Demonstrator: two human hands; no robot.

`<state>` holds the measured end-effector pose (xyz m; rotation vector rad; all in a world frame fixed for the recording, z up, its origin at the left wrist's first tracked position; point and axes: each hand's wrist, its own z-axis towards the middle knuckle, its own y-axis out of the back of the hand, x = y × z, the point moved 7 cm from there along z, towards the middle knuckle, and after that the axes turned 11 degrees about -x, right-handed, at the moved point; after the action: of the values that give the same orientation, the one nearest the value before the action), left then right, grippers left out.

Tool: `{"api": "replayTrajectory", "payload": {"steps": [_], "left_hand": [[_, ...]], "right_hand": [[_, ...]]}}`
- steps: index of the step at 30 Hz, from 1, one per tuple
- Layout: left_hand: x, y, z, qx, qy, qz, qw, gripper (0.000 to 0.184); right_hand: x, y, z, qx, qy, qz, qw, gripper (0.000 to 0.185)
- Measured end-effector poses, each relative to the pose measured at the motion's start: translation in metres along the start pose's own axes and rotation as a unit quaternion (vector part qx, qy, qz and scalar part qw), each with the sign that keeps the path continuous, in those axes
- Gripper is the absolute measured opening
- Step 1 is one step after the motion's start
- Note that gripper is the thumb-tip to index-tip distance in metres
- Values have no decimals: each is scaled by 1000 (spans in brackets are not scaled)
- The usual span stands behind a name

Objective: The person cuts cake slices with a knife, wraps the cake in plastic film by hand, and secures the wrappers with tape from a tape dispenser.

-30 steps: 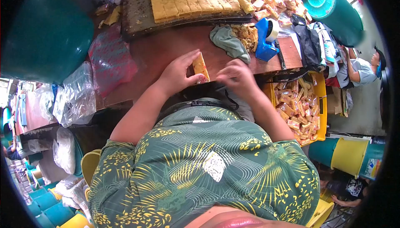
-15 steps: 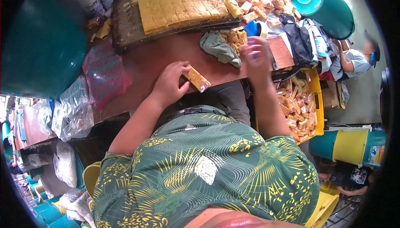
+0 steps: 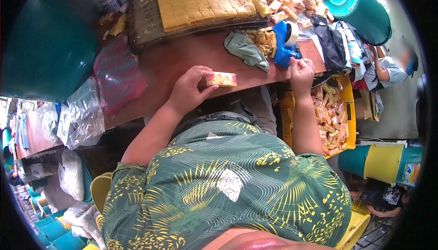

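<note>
- That wrapped bar (image 3: 223, 79), yellow and red, sits sideways in the left hand (image 3: 191, 89).
- Blue tape dispenser (image 3: 282, 44) with white roll (image 3: 292, 33), there on the table (image 3: 182, 53) by the right hand (image 3: 302, 77).

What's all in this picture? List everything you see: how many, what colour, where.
Table: one, reddish-brown, ahead
Tray: one, dark, table's far side
Scored slab: one, yellow, on tray
Wrapped pieces: many, yellow-red, heaped beyond dispenser and in crate
Crate: one, yellow, right
Tape dispenser: one, blue, table's right
Cloth: one, grey-green, beside crumbly scraps
Cups: two, pale, far left
Plastic bags: several, reddish and clear, left
Large containers: several, green or yellow, both sides
Other people: at least two, right
Left hand: one, holding a wrapped bar
Right hand: one, at dispenser
</note>
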<state>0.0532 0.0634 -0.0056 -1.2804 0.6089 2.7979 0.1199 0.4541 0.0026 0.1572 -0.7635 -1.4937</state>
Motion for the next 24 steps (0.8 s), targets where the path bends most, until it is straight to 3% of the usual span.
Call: {"api": "replayTrajectory", "payload": {"steps": [1,4,7,9,11,14,17,18,21,22,24], "left_hand": [[-2,1,-1,-2,-7,0,1000,37],[-6,3,1,-11,-28,4,1000,38],[-11,3,-4,-6,-53,19,998,39],[-17,2,-4,-14,-93,40,995,40],[-20,1,-5,-17,-102,48,993,41],[-19,6,-6,-23,-100,66,993,42],[-15,3,-8,-12,-91,65,994,43],[-13,2,-9,-7,-88,60,994,44],[-12,1,-9,7,-85,60,995,48],[-11,1,-8,5,-84,50,995,49],[-8,-2,-8,5,-81,28,996,51]], "right_hand": [[-14,-1,-10,6,6,-28,1000,30],[-28,-7,-26,73,-172,88,978,29],[57,-24,-17,286,-140,233,919,27],[136,-35,-21,392,-59,283,873,26],[203,-38,-32,461,-40,326,824,36],[266,-36,-29,478,95,274,829,39],[234,-73,-37,508,89,196,834,44],[221,-76,-40,494,74,246,831,42],[182,-69,-37,467,50,145,871,36],[188,-58,-38,426,39,268,863,33],[206,-45,-44,401,134,293,858,32]]}}
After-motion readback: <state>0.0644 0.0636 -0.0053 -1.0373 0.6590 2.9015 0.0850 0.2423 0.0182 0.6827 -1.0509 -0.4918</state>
